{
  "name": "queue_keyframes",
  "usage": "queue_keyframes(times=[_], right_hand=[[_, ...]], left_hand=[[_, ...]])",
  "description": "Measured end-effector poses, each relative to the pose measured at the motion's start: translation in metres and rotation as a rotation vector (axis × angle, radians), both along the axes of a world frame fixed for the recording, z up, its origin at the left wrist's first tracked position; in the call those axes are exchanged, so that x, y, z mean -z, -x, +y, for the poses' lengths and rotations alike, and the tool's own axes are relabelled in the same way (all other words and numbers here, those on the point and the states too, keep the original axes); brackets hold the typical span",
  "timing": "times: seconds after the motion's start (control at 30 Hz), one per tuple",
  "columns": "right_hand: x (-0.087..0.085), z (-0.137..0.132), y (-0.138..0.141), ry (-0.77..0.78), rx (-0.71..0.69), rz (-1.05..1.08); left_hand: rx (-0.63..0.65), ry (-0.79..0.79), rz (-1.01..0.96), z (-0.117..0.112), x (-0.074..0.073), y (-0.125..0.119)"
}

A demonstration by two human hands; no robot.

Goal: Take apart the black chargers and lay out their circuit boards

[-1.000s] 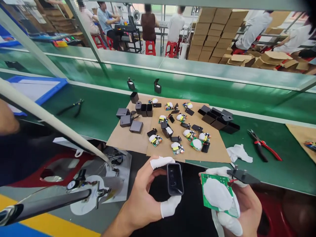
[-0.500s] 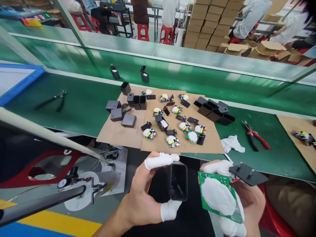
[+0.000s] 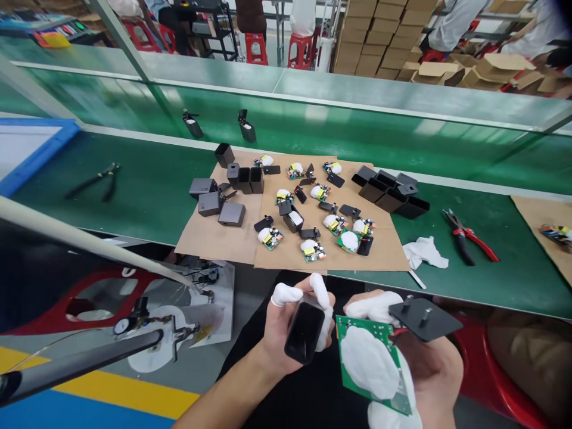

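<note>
My left hand (image 3: 279,330), with white finger cots, is wrapped round a black plastic case (image 3: 305,333) whose open end faces me. To its right, my right hand (image 3: 431,369) grips a green circuit board (image 3: 346,375) by its edges, also with white-covered fingers. A large white blob (image 3: 370,362) covers much of the board's face. Joined to the board by red wire, a black end plate (image 3: 424,319) with two metal pins sticks out over my right hand. Case and board are apart. Part of the right fingers is hidden behind the board.
On brown cardboard (image 3: 223,244) lie several circuit boards (image 3: 313,250) with black end plates. Black cases stand at left and at right (image 3: 388,190). Red-handled pliers (image 3: 469,235) and a crumpled white cloth (image 3: 424,252) lie on the green bench (image 3: 504,280). An air-gauge fitting (image 3: 123,325) is low left.
My left hand has turned and regripped the case, now with more fingers round it and the case tilted. My right hand has shifted slightly left and down with the board.
</note>
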State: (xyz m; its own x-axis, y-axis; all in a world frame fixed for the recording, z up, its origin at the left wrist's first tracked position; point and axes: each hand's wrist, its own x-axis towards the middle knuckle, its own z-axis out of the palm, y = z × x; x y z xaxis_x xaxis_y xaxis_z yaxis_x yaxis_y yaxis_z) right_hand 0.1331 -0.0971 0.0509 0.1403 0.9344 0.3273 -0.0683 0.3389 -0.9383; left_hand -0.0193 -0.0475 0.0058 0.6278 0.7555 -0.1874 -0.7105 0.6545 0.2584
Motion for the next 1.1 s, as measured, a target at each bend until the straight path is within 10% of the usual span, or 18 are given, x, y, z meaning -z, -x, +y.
queue_keyframes(times=[1.1], right_hand=[[0.012,0.0,0.005,-0.064,-0.096,-0.196]], left_hand=[[-0.197,-0.033,0.222,-0.001,-0.021,-0.007]])
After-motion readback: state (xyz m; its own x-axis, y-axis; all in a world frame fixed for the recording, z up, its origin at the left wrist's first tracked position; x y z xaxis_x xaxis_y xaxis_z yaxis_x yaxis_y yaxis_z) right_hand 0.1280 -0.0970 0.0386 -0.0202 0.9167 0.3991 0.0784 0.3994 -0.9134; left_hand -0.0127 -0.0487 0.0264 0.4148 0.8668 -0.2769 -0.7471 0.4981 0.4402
